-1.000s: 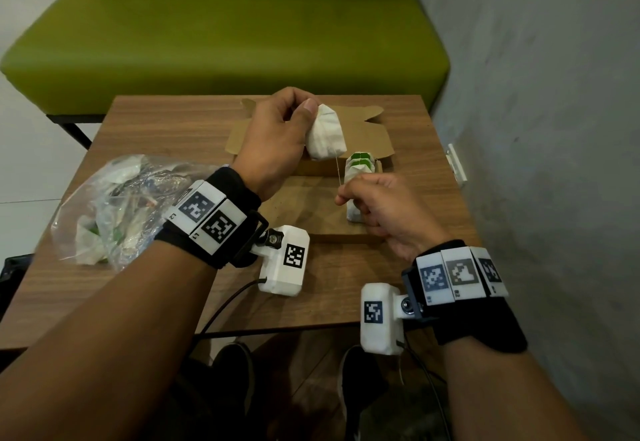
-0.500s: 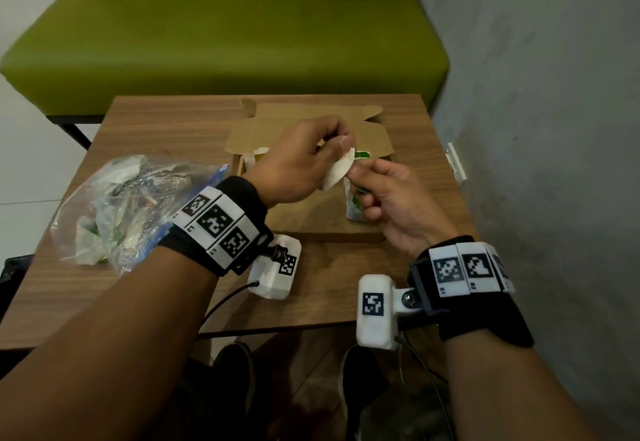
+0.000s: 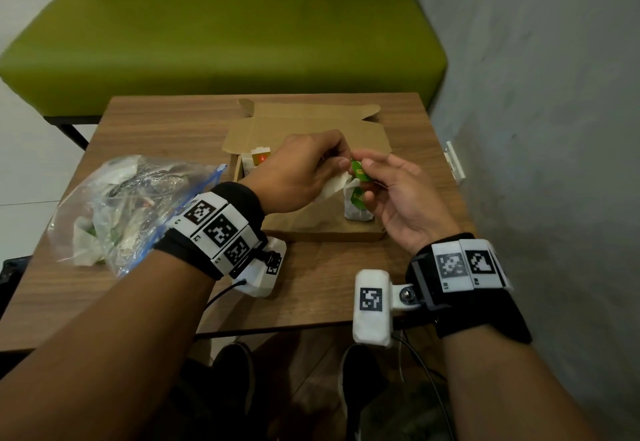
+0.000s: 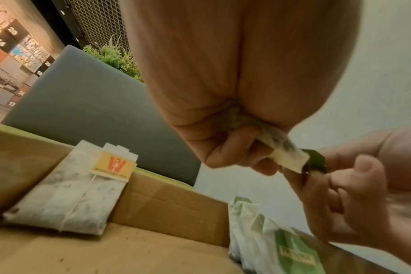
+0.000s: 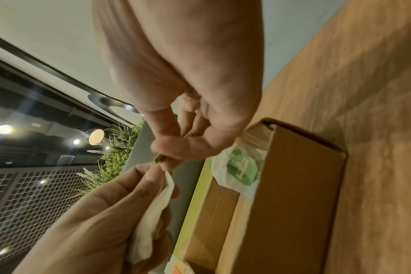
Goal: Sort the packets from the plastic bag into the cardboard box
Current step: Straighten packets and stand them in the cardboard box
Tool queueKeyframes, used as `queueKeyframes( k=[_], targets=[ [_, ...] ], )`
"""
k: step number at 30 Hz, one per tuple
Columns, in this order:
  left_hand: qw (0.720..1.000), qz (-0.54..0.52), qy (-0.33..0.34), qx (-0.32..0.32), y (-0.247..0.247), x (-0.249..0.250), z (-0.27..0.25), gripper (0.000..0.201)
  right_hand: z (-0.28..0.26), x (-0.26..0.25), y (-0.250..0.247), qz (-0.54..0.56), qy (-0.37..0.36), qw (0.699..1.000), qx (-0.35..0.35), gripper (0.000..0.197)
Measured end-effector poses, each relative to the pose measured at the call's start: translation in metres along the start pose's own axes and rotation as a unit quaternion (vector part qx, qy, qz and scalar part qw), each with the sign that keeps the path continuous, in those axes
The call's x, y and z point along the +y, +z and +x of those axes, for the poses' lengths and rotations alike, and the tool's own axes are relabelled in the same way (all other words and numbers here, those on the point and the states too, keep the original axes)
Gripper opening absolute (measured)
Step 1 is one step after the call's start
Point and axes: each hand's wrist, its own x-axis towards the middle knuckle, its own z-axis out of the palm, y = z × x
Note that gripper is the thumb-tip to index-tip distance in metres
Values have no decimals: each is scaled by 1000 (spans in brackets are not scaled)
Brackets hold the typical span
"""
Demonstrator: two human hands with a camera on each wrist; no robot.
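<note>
My left hand (image 3: pixel 298 170) grips a white tea-bag packet (image 3: pixel 330 186) above the open cardboard box (image 3: pixel 311 231). In the left wrist view the packet (image 4: pixel 286 153) sticks out between my thumb and fingers. My right hand (image 3: pixel 391 188) pinches the packet's green tag (image 3: pixel 358 172) right beside the left fingertips, and the tag (image 4: pixel 317 161) touches the packet's end. Inside the box, an orange-tagged packet (image 4: pixel 66 194) leans at the left and green-tagged packets (image 4: pixel 270 241) stand at the right. The clear plastic bag (image 3: pixel 128 208) with more packets lies at the table's left.
The box's lid flap (image 3: pixel 308 125) lies open toward the green bench (image 3: pixel 221 32). A grey wall (image 3: pixel 536 129) runs close along the right edge of the wooden table (image 3: pixel 329 278). The box's right wall (image 5: pixel 293 185) sits near that table edge.
My left hand brought the white packet down from above the lid flap toward my right hand. The right hand rose off the green packets, and both hands now meet over the box.
</note>
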Motion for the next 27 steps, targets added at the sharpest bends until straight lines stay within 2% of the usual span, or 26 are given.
queueKeyframes(
  k=[8,13,21,27],
  targets=[
    [996,-33,-28,72,3,-2,0,7,4,8,4,-35,-63,997,3,14],
    [988,-91,-72,105,4,0,2,10,4,9,6,-76,-81,993,41,9],
    [954,-245,-140,103,3,4,1,22,5,12,5,-128,-125,982,64,12],
    [923,-343,-155,82,2,10,0,25,7,15,3,-177,-129,972,81,10]
  ],
)
